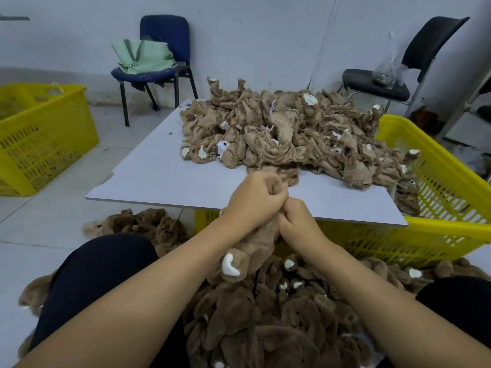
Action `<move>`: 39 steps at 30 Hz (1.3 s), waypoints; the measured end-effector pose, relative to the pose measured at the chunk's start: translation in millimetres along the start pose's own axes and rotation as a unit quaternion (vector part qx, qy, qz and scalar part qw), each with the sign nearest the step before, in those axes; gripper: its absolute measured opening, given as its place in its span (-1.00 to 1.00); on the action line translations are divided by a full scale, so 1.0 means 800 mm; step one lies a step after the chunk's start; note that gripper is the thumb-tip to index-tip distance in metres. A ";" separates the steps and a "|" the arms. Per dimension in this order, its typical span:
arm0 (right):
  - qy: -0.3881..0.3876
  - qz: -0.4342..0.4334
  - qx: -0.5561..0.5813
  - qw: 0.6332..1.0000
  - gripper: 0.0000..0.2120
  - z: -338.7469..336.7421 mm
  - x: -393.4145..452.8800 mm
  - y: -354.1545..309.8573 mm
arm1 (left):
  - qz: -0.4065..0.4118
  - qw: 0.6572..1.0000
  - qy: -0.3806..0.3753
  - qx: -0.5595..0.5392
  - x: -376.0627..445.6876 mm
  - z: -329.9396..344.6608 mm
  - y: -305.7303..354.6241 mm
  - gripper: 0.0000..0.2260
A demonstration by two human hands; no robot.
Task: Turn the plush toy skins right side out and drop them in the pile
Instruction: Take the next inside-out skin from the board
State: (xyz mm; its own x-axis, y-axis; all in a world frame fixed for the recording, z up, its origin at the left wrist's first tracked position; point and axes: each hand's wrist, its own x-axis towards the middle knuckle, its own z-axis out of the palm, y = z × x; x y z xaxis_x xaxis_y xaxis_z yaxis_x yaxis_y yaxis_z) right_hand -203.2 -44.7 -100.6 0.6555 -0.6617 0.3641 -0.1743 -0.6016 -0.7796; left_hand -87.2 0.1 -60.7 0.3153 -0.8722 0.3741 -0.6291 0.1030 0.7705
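A grey board (164, 179) fills the middle of the frame as a tabletop, resting on a yellow crate (435, 181) that sticks out at the right edge and below the board's near edge. On the far half of the board, centre to right, lies a big heap of inside-out skins (287, 128), tan woven backing outward with small white patches showing here and there; its right end spills over into the crate.

Across the bottom of the frame, between the person's dark-clad knees, spreads the pile of furry brown skins (287, 314) already turned fur side out, and more of them lie at lower left under the board's near corner. A second yellow crate (39, 139) stands on the floor at the left edge.

In the upper middle a blue chair (162, 49) stands against the wall with a pale green bag (143, 55) on its seat. In the upper right a black chair (398, 65) carries a clear plastic bag (389, 67).

Just below the centre of the frame, the skin being worked (252, 251) hangs from both hands above the furry pile, its lower part fur side out with a white ear patch at the bottom. The left hand (255, 200) is clenched around the top of this skin, fabric bunched between its fingers. The right hand (297, 221) sits touching the left, just below and to its right, fingers curled tight on the same skin.
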 end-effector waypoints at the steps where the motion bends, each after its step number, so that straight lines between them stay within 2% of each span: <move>1: -0.007 0.019 -0.003 1.000 -0.76 0.002 -0.003 0.005 | -0.035 0.999 -0.021 -0.023 0.001 0.003 -0.003 -0.53; 5: -0.011 0.049 0.006 0.999 -0.76 -0.002 -0.005 0.007 | -0.087 0.994 -0.053 -0.037 0.002 0.006 0.005 -0.66; 9: 0.007 0.011 -0.059 0.998 -0.75 -0.006 -0.005 -0.012 | -0.123 0.986 -0.051 -0.100 0.005 -0.001 0.018 -0.71; 12: 0.050 -0.028 -0.102 0.993 -0.71 -0.010 0.006 -0.026 | -0.156 0.977 -0.018 -0.146 0.019 -0.017 0.034 -0.76; 15: 0.052 -0.039 -0.115 0.991 -0.70 -0.012 0.012 -0.029 | -0.147 0.979 -0.033 -0.135 0.021 -0.019 0.032 -0.79; 19: 0.024 0.033 -0.066 0.997 -0.76 -0.004 0.002 -0.012 | -0.107 0.989 -0.057 -0.089 0.011 0.002 0.015 -0.71; 23: 0.033 0.057 -0.080 0.995 -0.72 -0.009 0.003 -0.010 | -0.132 0.975 -0.090 -0.156 0.023 0.002 0.026 -0.75; 26: 0.027 0.034 -0.129 0.991 -0.67 -0.011 0.000 -0.019 | -0.153 0.974 -0.094 -0.136 0.022 -0.002 0.021 -0.76; 27: 0.027 0.011 -0.142 0.989 -0.69 -0.012 0.001 -0.026 | -0.126 0.981 -0.063 -0.130 0.019 -0.003 0.018 -0.74; 29: 0.046 -0.039 -0.150 0.987 -0.80 -0.014 0.005 -0.039 | 0.002 0.987 0.037 -0.154 0.008 -0.003 0.012 -0.72; 30: 0.055 -0.056 -0.149 0.986 -0.85 -0.014 0.006 -0.040 | 0.043 0.982 0.072 -0.171 0.002 -0.002 0.007 -0.73; 31: 0.056 -0.060 -0.149 0.985 -0.86 -0.012 0.006 -0.036 | 0.050 0.980 0.082 -0.176 -0.003 -0.001 0.002 -0.72; 35: -0.007 0.041 -0.109 0.993 -0.83 -0.001 -0.010 -0.006 | -0.074 0.991 -0.022 -0.105 -0.014 0.021 -0.010 -0.78; 38: 0.000 0.050 -0.108 0.993 -0.79 -0.011 -0.006 -0.004 | -0.111 0.990 -0.018 -0.085 -0.003 0.024 0.003 -0.84; 39: 0.010 0.038 -0.103 0.994 -0.79 -0.014 -0.002 -0.009 | -0.123 0.988 -0.015 -0.088 0.002 0.019 0.010 -0.80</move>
State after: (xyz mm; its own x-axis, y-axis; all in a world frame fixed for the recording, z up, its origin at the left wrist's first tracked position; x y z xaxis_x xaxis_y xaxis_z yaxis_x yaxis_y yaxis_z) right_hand -211.2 -44.3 -89.8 0.6209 -0.7155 0.3202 -0.3705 -0.6278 -0.6846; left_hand -102.5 -7.6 -61.5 0.4202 -0.8947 0.1517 -0.4022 -0.0337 0.9149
